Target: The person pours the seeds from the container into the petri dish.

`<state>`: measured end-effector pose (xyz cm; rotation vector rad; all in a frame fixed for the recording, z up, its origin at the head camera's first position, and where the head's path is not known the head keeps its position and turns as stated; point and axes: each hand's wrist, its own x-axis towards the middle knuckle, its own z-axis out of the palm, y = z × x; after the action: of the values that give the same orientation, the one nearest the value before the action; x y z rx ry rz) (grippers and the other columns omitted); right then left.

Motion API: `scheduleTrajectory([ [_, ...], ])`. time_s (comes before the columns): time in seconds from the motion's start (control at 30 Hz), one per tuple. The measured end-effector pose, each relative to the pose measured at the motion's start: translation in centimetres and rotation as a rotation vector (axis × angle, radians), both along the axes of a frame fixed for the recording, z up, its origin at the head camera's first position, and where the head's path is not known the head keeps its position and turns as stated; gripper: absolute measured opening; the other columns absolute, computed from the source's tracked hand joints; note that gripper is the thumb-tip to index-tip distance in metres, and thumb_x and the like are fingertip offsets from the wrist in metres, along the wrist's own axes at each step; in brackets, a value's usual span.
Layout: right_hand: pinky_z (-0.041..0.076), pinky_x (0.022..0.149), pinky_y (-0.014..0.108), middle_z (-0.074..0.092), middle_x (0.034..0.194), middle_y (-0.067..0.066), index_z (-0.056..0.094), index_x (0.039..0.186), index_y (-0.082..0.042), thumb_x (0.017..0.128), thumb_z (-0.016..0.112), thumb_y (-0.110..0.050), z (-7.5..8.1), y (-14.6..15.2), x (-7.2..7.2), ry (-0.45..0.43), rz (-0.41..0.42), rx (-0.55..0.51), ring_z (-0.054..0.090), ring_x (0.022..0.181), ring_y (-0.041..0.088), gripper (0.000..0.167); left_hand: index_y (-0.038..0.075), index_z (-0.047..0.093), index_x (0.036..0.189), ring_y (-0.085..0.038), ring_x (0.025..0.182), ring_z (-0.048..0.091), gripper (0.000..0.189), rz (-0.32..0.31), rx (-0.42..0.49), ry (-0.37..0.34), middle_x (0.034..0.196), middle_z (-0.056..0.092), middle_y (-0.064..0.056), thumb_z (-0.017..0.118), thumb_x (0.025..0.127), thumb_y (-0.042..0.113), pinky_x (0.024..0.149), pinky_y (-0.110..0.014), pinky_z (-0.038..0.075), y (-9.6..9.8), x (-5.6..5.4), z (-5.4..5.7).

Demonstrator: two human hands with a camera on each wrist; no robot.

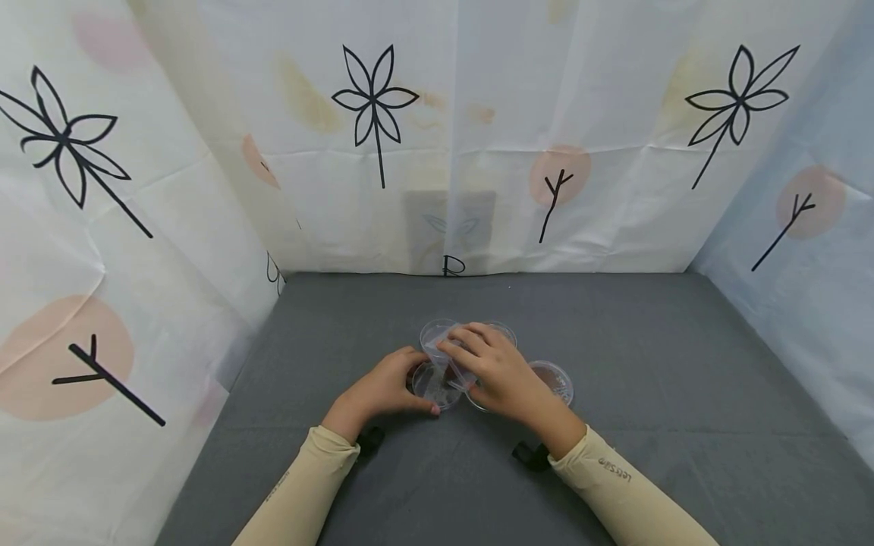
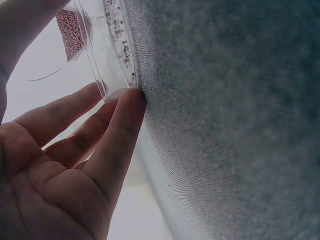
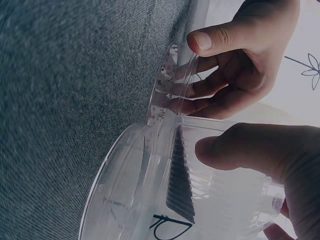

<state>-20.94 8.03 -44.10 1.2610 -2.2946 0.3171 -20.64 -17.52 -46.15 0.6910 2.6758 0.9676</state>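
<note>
Two hands met over a cluster of clear round dishes at the middle of the grey surface (image 1: 614, 341), and I take the near dish (image 1: 437, 385) as my landmark. To the left of that dish was the left hand (image 1: 382, 388), fingers curled round its rim: in the left wrist view the fingertips (image 2: 127, 100) pressed the clear edge against the cloth, and in the right wrist view the thumb showed on the other side of the rim. So that grip was closed on the dish and steadied it.

Above the dish, tilted, was a small clear container (image 1: 447, 350), held by the right hand (image 1: 501, 371), which came in from the right. That grip was wrapped round the container, thumb (image 3: 240, 147) on its wall, and a dark ridged piece showed inside it. Its long axis ran from the right hand down and left toward the dish, mouth lowest, I judged. The right hand was the nearer one to the container; the dish lay just below and left of it.

Behind the near dish stood another dish (image 1: 437, 331). Right of it lay a dish with reddish grains (image 1: 554, 379).
</note>
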Motion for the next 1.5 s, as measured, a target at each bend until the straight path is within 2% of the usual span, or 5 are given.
scheduleTrajectory([
  [0.4, 0.052, 0.107, 0.052, 0.062, 0.144, 0.009, 0.061, 0.149, -0.016, 0.069, 0.097, -0.004, 0.06, -0.10, 0.20, -0.007, -0.001, 0.005, 0.057, 0.133, 0.034, 0.089, 0.004, 0.064, 0.141, -0.019, 0.099, 0.058, 0.081, 0.016, -0.022, 0.007, 0.119, 0.064, -0.010, 0.098, 0.077, 0.039, 0.087, -0.041, 0.050, 0.30, 0.12, 0.34],
  [0.83, 0.053, 0.106, 0.051, 0.062, 0.145, 0.010, 0.061, 0.150, -0.017, 0.070, 0.094, -0.001, -0.11, -0.11, 0.20, -0.015, -0.006, 0.009, 0.057, 0.133, 0.034, 0.088, 0.006, 0.064, 0.143, -0.024, 0.111, 0.064, 0.081, 0.014, -0.001, 0.006, 0.125, 0.065, -0.010, 0.098, 0.077, 0.039, 0.097, -0.047, 0.055, 0.21, 0.16, 0.16],
  [1.27, 0.053, 0.106, 0.052, 0.061, 0.145, 0.011, 0.060, 0.150, -0.017, 0.070, 0.095, -0.003, -0.09, -0.08, 0.17, -0.016, -0.005, 0.000, 0.056, 0.134, 0.035, 0.089, 0.007, 0.065, 0.142, -0.020, 0.106, 0.063, 0.079, 0.016, -0.005, 0.005, 0.122, 0.065, -0.008, 0.098, 0.077, 0.038, 0.094, -0.044, 0.055, 0.18, 0.18, 0.25],
  [1.5, 0.053, 0.104, 0.055, 0.060, 0.145, 0.010, 0.057, 0.151, -0.014, 0.071, 0.097, -0.017, -0.07, 0.62, -0.20, -0.065, -0.091, -0.018, 0.056, 0.133, 0.034, 0.089, 0.006, 0.060, 0.149, -0.023, 0.114, 0.063, 0.087, 0.026, -0.018, -0.007, 0.128, 0.064, -0.010, 0.097, 0.078, 0.039, 0.099, -0.047, 0.055, 0.19, 0.11, 0.16],
])
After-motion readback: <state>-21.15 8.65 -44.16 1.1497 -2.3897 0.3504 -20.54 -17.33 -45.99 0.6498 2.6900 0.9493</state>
